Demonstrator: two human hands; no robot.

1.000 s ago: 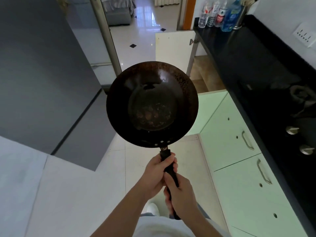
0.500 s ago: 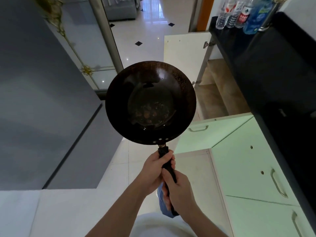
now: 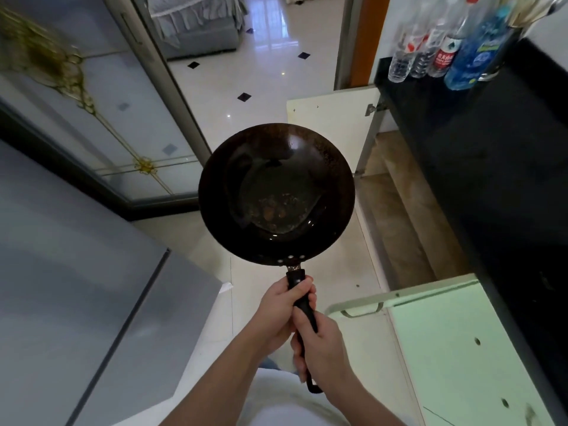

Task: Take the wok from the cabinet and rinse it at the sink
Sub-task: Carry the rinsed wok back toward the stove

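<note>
Background is what shifts since half a second ago: the open cabinet (image 3: 399, 210) under the black counter (image 3: 491, 179) slides further into view, and the green door (image 3: 461, 348) drops lower in frame. Meanwhile the wok (image 3: 276, 195) stays dead centre in the same two-handed hold.

I see the wok out in the air, left of the counter and well apart from it, above the floor tiles, mouth up and roughly level. Brownish specks and a shiny film sit in its bottom. The left hand (image 3: 281, 309) is wrapped around the handle (image 3: 302, 302) just behind the pan. The right hand (image 3: 322, 348) is clamped on the same handle further back, near the loop at its end. The two hands are touching.

By my read, the fetching is finished. The wok is out, and the white cabinet door (image 3: 332, 124) below the counter's far end hangs open. We are in the carry, about halfway through the job.

No sink shows anywhere, only bottles (image 3: 436, 53) at the counter's far end. So the next move calls for turning to find the sink while keeping the pan level. I'd also watch the clearance past that green door jutting out from the counter.
</note>
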